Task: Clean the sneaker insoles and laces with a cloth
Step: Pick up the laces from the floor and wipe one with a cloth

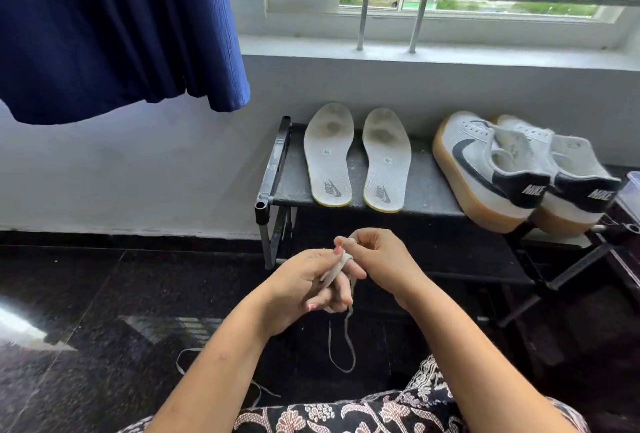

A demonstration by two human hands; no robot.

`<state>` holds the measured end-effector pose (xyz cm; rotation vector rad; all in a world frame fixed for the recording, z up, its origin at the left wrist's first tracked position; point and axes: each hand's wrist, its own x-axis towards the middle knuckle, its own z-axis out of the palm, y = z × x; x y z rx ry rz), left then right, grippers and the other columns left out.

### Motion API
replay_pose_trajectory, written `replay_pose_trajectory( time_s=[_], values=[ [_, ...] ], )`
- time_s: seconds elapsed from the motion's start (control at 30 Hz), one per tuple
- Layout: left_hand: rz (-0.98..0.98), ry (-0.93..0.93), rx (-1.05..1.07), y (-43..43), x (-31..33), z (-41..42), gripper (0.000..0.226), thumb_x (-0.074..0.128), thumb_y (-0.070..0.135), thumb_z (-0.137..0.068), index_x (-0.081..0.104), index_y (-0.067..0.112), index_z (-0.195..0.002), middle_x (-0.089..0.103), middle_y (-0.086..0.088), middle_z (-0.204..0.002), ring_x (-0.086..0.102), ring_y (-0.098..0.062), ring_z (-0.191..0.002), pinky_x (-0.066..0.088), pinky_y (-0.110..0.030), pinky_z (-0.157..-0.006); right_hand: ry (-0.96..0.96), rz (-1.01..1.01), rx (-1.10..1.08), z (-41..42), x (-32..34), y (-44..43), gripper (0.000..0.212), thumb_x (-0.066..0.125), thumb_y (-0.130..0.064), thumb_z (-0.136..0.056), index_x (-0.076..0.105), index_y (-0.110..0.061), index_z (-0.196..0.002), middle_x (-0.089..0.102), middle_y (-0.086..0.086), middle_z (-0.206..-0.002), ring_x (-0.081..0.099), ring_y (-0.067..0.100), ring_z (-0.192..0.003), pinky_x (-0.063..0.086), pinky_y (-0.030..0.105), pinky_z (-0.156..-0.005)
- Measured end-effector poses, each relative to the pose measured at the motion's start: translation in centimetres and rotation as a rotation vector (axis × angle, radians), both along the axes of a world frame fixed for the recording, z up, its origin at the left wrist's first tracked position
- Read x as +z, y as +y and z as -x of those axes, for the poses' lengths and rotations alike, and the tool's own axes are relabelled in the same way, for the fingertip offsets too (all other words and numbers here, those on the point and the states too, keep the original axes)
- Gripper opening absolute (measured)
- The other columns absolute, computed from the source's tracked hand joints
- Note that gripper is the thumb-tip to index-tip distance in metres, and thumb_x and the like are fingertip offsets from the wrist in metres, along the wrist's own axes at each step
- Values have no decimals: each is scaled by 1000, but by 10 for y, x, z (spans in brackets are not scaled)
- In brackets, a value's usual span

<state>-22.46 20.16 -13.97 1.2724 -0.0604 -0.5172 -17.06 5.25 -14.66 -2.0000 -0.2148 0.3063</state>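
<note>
Likely limp & light, the flat grey-white shoelace (333, 271) is being pinched on a short stretch by left hand (304, 289) & right hand (379, 259), together before the black metal rack (273, 169).

The lace (332, 271) winds round the fingers of the left grip (311, 287), which cover part of it, and its upper end vanishes inside the right grip (377, 259). A second lace (181, 361) on the floor runs out of sight under the left forearm. The far sneaker (571, 162) is half hidden behind the near sneaker (485, 169). Tags on the insoles (329, 155) are too small to read. The top and left edges cut off the blue fabric (114, 27), the right edge a clear container (632, 190).
</note>
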Motion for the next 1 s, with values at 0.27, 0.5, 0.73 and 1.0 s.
replay_pose_trajectory(
  time_s=[0.27, 0.5, 0.73, 1.0],
  values=[
    [92, -32, 260, 7, 6, -4, 35, 47, 34, -87, 73, 11, -80, 55, -2, -52, 32, -6, -32, 49, -20, -56, 98, 139, 193, 3, -5, 10, 24, 46, -26, -98, 63, -22, -81, 45, -8, -57, 44, 8, -56, 41, 27, -56],
    [200, 43, 314, 5, 7, -4, 46, 44, 42, -87, 66, 5, -69, 47, -4, -42, 28, -5, -26, 50, -24, -50, -1, 280, 356, 14, 0, 19, 24, 37, -21, -98, 59, -24, -86, 51, -12, -68, 46, 4, -61, 39, 16, -56],
    [193, 83, 264, 9, 12, -2, 47, 45, 43, -86, 66, 6, -66, 38, 0, -37, 27, -4, -25, 49, -22, -51, -115, 137, -30, -8, 0, -1, 25, 38, -19, -99, 58, -26, -86, 48, -11, -62, 44, 6, -59, 35, 24, -59],
    [373, -1, 572, 11, 6, -11, 27, 41, 18, -99, 62, 7, -113, 74, -1, -87, 70, -10, -66, 58, -21, -66, -68, 381, 401, 20, -1, 23, 20, 38, -24, -98, 58, -21, -99, 60, -2, -81, 55, 15, -74, 47, 34, -73]
  ],
)
